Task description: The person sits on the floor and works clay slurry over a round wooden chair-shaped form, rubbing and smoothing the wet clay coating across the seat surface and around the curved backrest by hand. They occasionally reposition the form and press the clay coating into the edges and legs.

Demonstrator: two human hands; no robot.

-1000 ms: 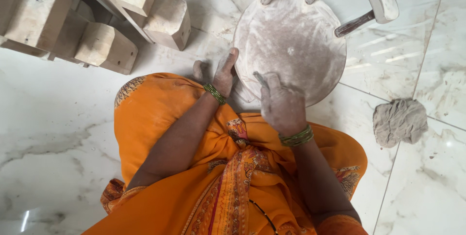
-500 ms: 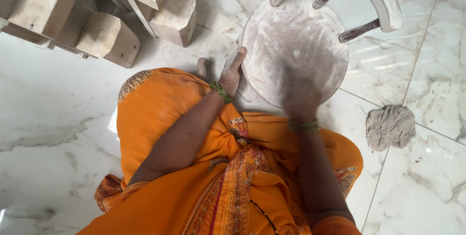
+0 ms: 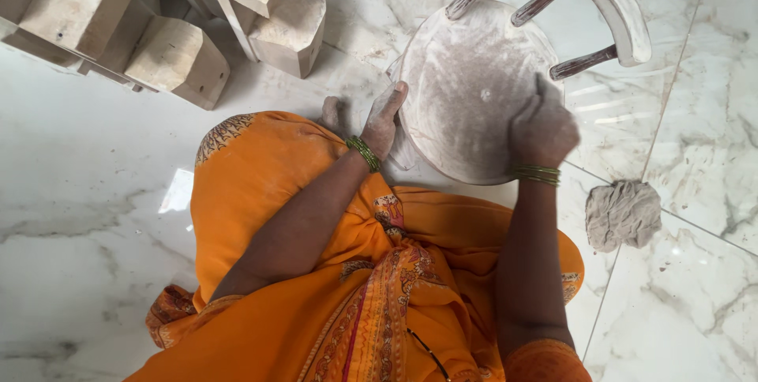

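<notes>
marble floor (image 3: 95, 192) | round stool (image 3: 474, 90) tipped, legs pointing away | left hand (image 3: 384, 119) fingers grip rim | right hand (image 3: 543, 125) clenched on seat

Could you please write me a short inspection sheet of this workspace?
Surface: white marble floor, dusty near the stool.
Job's things: round wooden stool seat, coated in pale dust, lying on its side; curved rail and rungs beyond it.
Clutter: crumpled grey rag on the floor to the right.
Grips: left hand holds the seat's edge; right hand closed against the seat's face, contents hidden.
Cables: nothing seen.
Surroundings: wooden blocks stacked upper left.
</notes>
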